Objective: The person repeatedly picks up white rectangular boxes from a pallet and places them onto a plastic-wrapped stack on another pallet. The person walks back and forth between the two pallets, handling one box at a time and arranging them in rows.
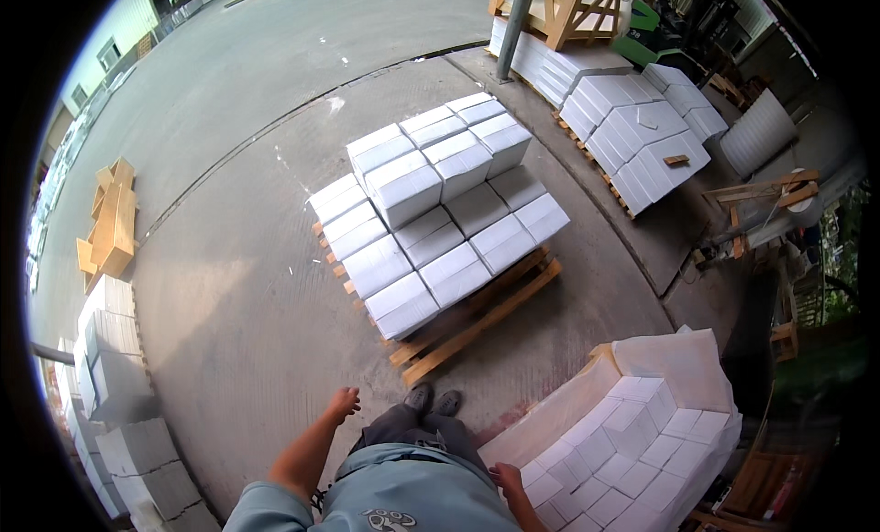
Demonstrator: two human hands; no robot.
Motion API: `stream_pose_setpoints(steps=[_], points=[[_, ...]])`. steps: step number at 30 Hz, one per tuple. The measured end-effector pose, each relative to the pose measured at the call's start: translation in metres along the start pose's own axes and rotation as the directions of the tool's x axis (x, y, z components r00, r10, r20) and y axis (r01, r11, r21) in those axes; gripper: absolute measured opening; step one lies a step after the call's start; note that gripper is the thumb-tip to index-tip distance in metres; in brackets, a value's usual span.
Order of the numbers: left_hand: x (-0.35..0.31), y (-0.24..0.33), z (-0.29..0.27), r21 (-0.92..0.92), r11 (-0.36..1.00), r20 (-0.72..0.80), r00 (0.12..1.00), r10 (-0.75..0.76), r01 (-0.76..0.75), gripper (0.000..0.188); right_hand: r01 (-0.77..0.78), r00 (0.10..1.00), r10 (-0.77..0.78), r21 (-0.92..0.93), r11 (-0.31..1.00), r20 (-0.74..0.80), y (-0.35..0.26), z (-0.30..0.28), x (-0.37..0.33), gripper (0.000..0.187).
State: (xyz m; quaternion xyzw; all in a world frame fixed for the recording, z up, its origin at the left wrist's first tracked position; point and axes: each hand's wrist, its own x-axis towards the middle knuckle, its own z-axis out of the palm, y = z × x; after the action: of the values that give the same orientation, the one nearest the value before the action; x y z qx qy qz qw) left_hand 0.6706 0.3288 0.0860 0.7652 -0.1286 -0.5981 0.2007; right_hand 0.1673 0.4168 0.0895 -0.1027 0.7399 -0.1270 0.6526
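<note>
Both of my arms hang apart at my sides. My left hand is over the concrete floor, its fingers loosely apart with nothing in them. By my right hip, my right hand also looks loose and unburdened, near the edge of a large lined crate with many small white boxes inside. In front of my feet stands a wooden pallet stacked with white cartons. A second, smaller tier of cartons rests on its far part. Bare slats show along the pallet's near right edge.
More white packages sit on pallets at the far right, beside a metal post and a wooden crate frame. A green forklift is behind them. Stacked white cartons and an open wooden box line the left.
</note>
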Motion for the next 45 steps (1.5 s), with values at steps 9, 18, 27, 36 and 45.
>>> stream_pose_setpoints(steps=[9,18,27,36,45], points=[[-0.046,-0.126,-0.049,-0.145,0.974,-0.142,0.971,-0.193,0.173,0.043,0.208,0.978,-0.207,-0.062,0.976,0.023,-0.149,0.002,0.069,0.033],[0.011,-0.062,-0.141,-0.193,0.98,-0.156,0.985,-0.069,0.038,0.044,0.329,0.944,-0.327,-0.093,0.94,0.039,-0.198,0.097,0.066,0.033],[0.077,0.016,-0.278,-0.035,0.999,-0.045,0.998,-0.041,0.04,0.045,0.141,0.988,-0.146,-0.089,0.986,-0.054,-0.083,0.233,0.024,0.03],[0.122,0.079,-0.314,0.026,1.0,-0.027,1.0,-0.013,0.013,0.045,0.266,0.963,-0.267,-0.031,0.964,-0.046,-0.111,0.297,0.01,0.029],[0.139,0.182,-0.268,-0.069,0.996,0.121,0.99,0.068,-0.06,0.05,0.433,0.901,-0.429,0.062,0.899,-0.07,-0.264,0.341,0.03,0.027]])
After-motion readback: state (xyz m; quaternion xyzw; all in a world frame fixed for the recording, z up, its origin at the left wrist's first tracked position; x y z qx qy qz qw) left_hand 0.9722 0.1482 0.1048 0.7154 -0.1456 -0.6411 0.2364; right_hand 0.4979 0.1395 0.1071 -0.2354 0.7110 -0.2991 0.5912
